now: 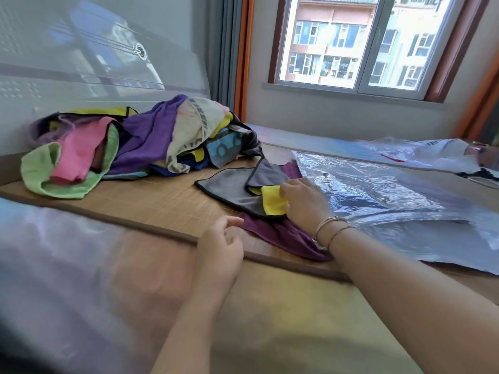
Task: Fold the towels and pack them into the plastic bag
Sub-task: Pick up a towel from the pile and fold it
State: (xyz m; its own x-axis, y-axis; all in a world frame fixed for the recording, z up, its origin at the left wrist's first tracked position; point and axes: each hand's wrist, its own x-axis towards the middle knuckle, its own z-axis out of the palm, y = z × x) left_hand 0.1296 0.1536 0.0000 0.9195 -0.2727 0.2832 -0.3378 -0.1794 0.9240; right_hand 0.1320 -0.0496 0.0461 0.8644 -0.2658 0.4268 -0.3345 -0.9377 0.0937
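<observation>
A grey towel with a yellow underside [232,188] lies partly folded on the bamboo mat, over a dark purple towel [280,233]. My right hand [302,201] pinches the turned-up yellow corner of the grey towel. Near the mat's front edge my left hand [221,247] hovers with its fingers loosely curled, the fingertips close to the purple towel's edge and holding nothing. A clear plastic bag [391,195] lies flat to the right, touching my right hand. A heap of unfolded towels [140,141] in pink, green, purple and cream sits at the back left.
The bamboo mat [162,201] has a dark brown border at its front. A second plastic bag [432,155] lies at the far right under the window. A grey headboard rises behind the towel heap. Blurred clear plastic fills the lower left.
</observation>
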